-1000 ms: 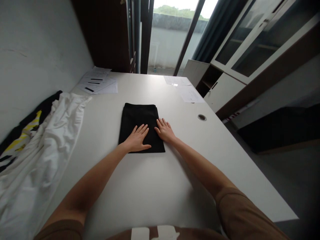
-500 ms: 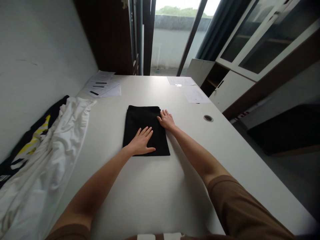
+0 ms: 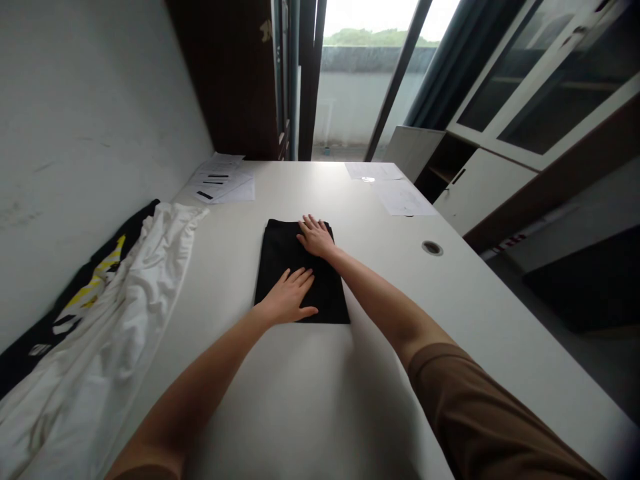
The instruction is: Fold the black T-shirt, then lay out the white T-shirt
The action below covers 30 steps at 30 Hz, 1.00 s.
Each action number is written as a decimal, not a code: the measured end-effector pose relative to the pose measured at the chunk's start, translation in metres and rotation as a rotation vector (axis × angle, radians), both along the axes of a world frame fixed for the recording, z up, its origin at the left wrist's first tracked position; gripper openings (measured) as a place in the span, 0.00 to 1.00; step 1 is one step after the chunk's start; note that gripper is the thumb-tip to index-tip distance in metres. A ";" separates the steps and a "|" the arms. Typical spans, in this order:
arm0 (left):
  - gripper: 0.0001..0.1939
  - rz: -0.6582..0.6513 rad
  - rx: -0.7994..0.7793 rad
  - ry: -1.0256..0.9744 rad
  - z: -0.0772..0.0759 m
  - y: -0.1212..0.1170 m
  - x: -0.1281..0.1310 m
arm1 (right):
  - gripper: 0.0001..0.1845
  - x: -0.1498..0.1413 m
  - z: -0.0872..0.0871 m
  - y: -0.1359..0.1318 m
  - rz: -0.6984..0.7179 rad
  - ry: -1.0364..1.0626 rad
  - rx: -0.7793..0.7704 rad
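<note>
A black garment (image 3: 280, 250), folded into a neat rectangle, lies flat on the white table (image 3: 385, 280); its exact kind does not show. My left hand (image 3: 289, 297) rests palm down on its near left part, fingers spread and thumb pointing right. Across the far right part of the cloth lies my right hand (image 3: 316, 236), also flat with its fingers apart. Neither hand grasps the fabric. Parts of the garment are hidden beneath both hands.
Along the left wall a white garment (image 3: 150, 287) lies beside a black one with yellow print (image 3: 95, 280). Papers (image 3: 225, 183) lie at the far left corner, more sheets (image 3: 403, 197) at the far right. A round cable hole (image 3: 433, 248) pierces the tabletop's right side.
My right hand has moved left from the garment's right edge onto its upper surface. The left hand stays in about the same place on the cloth. The camera view has shifted slightly.
</note>
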<state>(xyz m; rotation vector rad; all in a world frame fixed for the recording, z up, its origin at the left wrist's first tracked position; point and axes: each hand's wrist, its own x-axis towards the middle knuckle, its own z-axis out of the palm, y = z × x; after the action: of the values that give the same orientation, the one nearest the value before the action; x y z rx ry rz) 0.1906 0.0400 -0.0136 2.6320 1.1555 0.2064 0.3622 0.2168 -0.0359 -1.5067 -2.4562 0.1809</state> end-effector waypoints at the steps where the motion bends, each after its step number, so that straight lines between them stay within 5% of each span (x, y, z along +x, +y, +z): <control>1: 0.37 -0.001 -0.024 -0.023 0.008 -0.001 -0.009 | 0.34 -0.013 0.002 -0.003 0.103 0.015 -0.005; 3: 0.29 0.061 -0.075 -0.110 0.024 -0.004 -0.033 | 0.33 -0.039 0.003 -0.008 0.256 0.039 -0.057; 6: 0.22 0.343 -0.049 -0.276 0.033 -0.012 -0.074 | 0.34 -0.073 -0.001 -0.012 0.312 0.026 -0.110; 9: 0.18 0.557 -0.021 -0.355 0.022 -0.027 -0.100 | 0.35 -0.093 -0.004 -0.008 0.273 -0.022 -0.121; 13: 0.18 0.669 -0.139 -0.439 -0.001 -0.046 -0.108 | 0.36 -0.100 -0.001 -0.003 0.234 -0.045 -0.125; 22: 0.28 0.647 -0.583 -0.725 -0.002 -0.045 -0.113 | 0.34 -0.040 -0.004 -0.061 0.346 0.028 -0.054; 27: 0.32 0.428 -0.819 -0.647 0.013 -0.049 -0.120 | 0.32 -0.005 -0.005 -0.099 0.335 0.035 -0.080; 30: 0.32 0.405 -0.896 -0.618 0.019 -0.050 -0.126 | 0.30 0.001 -0.006 -0.110 0.285 0.072 -0.057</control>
<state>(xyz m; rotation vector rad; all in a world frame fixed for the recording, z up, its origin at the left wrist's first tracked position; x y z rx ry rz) 0.0650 -0.0097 0.0052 1.4071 1.1571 0.4183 0.3634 0.1070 -0.0420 -1.1418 -2.6167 0.3536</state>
